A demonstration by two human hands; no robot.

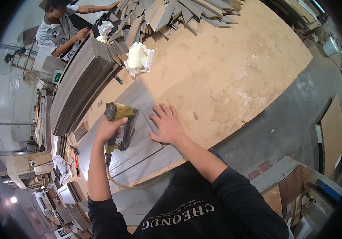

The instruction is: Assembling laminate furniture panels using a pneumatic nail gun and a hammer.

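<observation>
My left hand (108, 130) is wrapped round the handle of a yellow and black air nail gun (122, 112). The gun's nose points down over grey wood-look panels (133, 95) lying flat on the table. From the bottom of its grip a thin air hose (120, 184) curves off toward my body. Just right of the gun, my right hand (166, 125) lies with fingers spread, pressing on the panel near its right edge. Dark seams run between the grey pieces at the near end. The gun's tip is partly hidden, so I cannot tell whether it touches the panel.
Long grey boards (84, 77) are stacked at the left. Pointed grey offcuts (171, 16) heap up at the far side of the tan worktable (226, 75). A white wrapper with a cream-coloured lump (138, 59) sits beyond the panels. An orange-handled hammer (76, 162) lies left; a co-worker (57, 36) stands far left.
</observation>
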